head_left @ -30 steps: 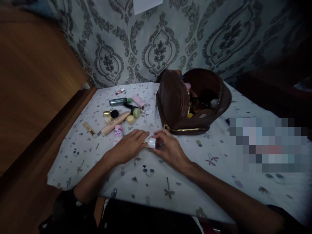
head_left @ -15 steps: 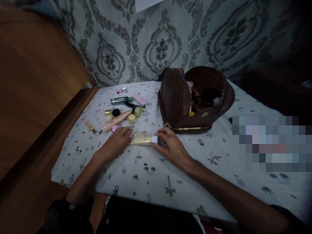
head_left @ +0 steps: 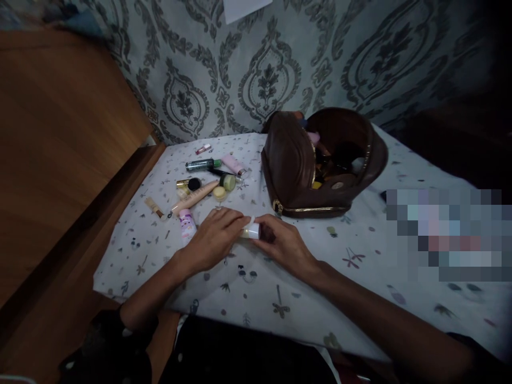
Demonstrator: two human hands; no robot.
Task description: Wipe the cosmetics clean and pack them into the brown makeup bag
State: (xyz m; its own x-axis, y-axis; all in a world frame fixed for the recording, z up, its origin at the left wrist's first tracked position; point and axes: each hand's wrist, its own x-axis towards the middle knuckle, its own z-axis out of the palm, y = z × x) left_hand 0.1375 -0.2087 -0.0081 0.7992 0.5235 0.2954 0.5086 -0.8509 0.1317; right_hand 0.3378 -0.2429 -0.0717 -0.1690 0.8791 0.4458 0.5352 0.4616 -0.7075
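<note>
A cosmetic tube with a white cap (head_left: 253,231) lies low over the cloth between my hands. My left hand (head_left: 216,237) is closed over its pale yellow body, hiding most of it. From the other side my right hand (head_left: 282,240) grips the capped end between thumb and fingers. Just left of my left hand is a small purple-and-pink printed tube (head_left: 186,223). Behind it lie a long peach tube (head_left: 194,198), a yellow-lidded little jar (head_left: 220,193) and a green jar (head_left: 228,183).
An unzipped brown bag (head_left: 286,160) full of small items stands behind my right hand. Farther back lie a dark green bottle (head_left: 200,165), a pink tube (head_left: 235,165) and a small beige tube (head_left: 154,207). A wooden panel (head_left: 68,133) borders the cloth-covered table (head_left: 312,314) at left.
My left hand has slid right along the tube towards the cap, covering its yellow body. The purple-and-pink tube it partly hid now shows. My right hand stays at the capped end.
</note>
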